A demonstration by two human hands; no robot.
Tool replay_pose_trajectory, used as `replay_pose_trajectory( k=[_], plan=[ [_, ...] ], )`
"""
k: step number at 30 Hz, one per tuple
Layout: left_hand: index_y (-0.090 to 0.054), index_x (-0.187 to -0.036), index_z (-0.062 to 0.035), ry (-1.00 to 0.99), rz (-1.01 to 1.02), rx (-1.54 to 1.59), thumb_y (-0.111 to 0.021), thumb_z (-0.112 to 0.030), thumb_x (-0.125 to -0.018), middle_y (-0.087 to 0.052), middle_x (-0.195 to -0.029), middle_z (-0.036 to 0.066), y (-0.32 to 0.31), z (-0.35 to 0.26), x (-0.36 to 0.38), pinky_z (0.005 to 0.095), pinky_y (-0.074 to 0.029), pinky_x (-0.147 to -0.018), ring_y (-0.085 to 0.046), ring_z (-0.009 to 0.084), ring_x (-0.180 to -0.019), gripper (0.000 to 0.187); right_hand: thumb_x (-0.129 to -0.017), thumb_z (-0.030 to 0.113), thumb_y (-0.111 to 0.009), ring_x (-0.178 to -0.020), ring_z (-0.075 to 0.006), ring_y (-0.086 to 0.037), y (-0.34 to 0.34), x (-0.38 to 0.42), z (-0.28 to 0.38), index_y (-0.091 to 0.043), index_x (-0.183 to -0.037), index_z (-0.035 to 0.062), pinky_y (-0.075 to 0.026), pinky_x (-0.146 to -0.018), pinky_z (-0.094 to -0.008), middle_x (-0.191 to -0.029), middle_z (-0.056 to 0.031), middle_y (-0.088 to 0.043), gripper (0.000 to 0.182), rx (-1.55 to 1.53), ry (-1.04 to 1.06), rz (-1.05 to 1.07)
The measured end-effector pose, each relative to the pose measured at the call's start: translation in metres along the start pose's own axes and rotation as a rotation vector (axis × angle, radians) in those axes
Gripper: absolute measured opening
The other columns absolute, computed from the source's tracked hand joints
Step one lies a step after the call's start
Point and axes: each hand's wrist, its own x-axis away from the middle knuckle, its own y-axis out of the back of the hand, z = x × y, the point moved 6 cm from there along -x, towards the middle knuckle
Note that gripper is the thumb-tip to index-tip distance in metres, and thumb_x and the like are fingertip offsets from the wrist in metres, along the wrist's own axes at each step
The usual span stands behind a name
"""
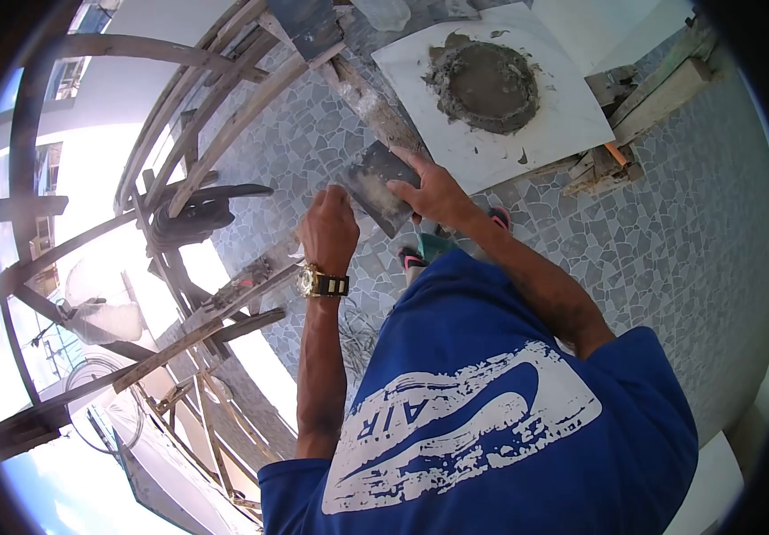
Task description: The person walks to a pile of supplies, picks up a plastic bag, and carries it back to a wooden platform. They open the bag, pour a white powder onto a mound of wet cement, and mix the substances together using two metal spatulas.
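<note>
My right hand (435,193) grips the edge of a dark, flat rectangular plate (380,174), thumb on top, and pale powdery material lies on its surface. Just left of the plate is my left hand (327,230), with a watch on the wrist. Its fingers are closed together beside the plate's edge; what they hold, if anything, is hidden. Beyond my right hand, a white board (572,125) bears a ring-shaped heap of wet grey mortar (491,87) with a smooth wet middle.
Wooden beams (224,134) form a frame along the left, with a dark cloth or glove-like item (193,218) hanging there. A rough plank (371,102) runs beside the board. Timber scraps (603,169) lie under its right corner. Grey stone-patterned flooring (661,223) spreads below.
</note>
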Motion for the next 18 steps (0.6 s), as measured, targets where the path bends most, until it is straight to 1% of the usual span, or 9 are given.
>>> replay_pose_trajectory(
  k=[2,5,8,11,14,17,18],
  plan=[
    [-0.061,-0.095,-0.0043,-0.008,0.014,-0.019,-0.058,-0.006,-0.089,-0.064,-0.085,0.02,-0.001,0.0,0.001,0.0492,-0.048,-0.066,-0.063,0.0415,-0.077,0.007,-0.092,0.019,-0.066,-0.054,-0.0117,-0.06,-0.001,0.0,0.0,-0.041,-0.147,0.0051,-0.052,-0.047,-0.0272,-0.125,-0.0143,-0.061,0.062,0.003,-0.016,0.017],
    [-0.059,-0.095,-0.0041,-0.033,0.029,-0.032,-0.057,-0.006,-0.09,-0.063,-0.085,0.019,-0.004,0.001,0.001,0.0501,-0.048,-0.064,-0.062,0.0423,-0.076,0.005,-0.092,0.019,-0.065,-0.052,-0.0111,-0.058,-0.002,-0.002,-0.002,-0.04,-0.148,0.005,-0.051,-0.047,-0.0274,-0.112,-0.0141,-0.066,0.063,0.017,0.034,-0.011],
    [-0.057,-0.094,-0.0042,-0.05,0.053,-0.056,-0.056,-0.005,-0.09,-0.061,-0.086,0.019,-0.006,-0.001,0.002,0.0506,-0.047,-0.062,-0.061,0.0435,-0.076,0.004,-0.093,0.02,-0.065,-0.05,-0.0123,-0.059,-0.007,-0.005,-0.002,-0.039,-0.148,0.0049,-0.051,-0.048,-0.0299,-0.094,-0.014,-0.069,0.063,0.057,0.044,-0.012],
    [-0.056,-0.095,-0.0042,-0.057,0.074,-0.078,-0.054,-0.004,-0.09,-0.06,-0.086,0.018,-0.007,0.001,0.003,0.0511,-0.047,-0.062,-0.06,0.0443,-0.075,0.004,-0.092,0.025,-0.062,-0.052,-0.0198,-0.065,-0.009,-0.005,0.011,-0.037,-0.148,0.0036,-0.055,-0.06,-0.0344,-0.071,-0.0149,-0.067,0.064,0.141,0.087,-0.024],
    [-0.055,-0.095,-0.0042,-0.068,0.078,-0.073,-0.054,-0.003,-0.09,-0.06,-0.087,0.018,-0.006,0.004,0.003,0.0517,-0.047,-0.062,-0.06,0.0443,-0.076,0.005,-0.092,0.027,-0.062,-0.058,-0.0236,-0.066,-0.008,0.003,0.018,-0.038,-0.148,0.0039,-0.054,-0.064,-0.0377,-0.07,-0.0151,-0.066,0.065,0.147,0.073,-0.016],
    [-0.055,-0.096,-0.0043,-0.095,0.086,-0.067,-0.054,-0.003,-0.09,-0.06,-0.087,0.018,-0.008,0.001,0.003,0.0522,-0.047,-0.062,-0.06,0.0443,-0.076,0.006,-0.094,0.023,-0.062,-0.047,-0.0152,-0.059,-0.008,-0.009,0.012,-0.038,-0.148,0.004,-0.051,-0.052,-0.033,-0.069,-0.0113,-0.065,0.062,0.199,0.221,-0.085],
    [-0.055,-0.096,-0.0044,-0.104,0.089,-0.073,-0.054,-0.003,-0.09,-0.06,-0.087,0.018,-0.008,0.0,0.004,0.0523,-0.047,-0.062,-0.06,0.0444,-0.077,0.006,-0.094,0.023,-0.062,-0.053,-0.0189,-0.062,-0.01,-0.014,0.013,-0.038,-0.147,0.0036,-0.052,-0.056,-0.0345,-0.076,-0.0145,-0.067,0.062,0.225,0.201,-0.072]
  ],
)
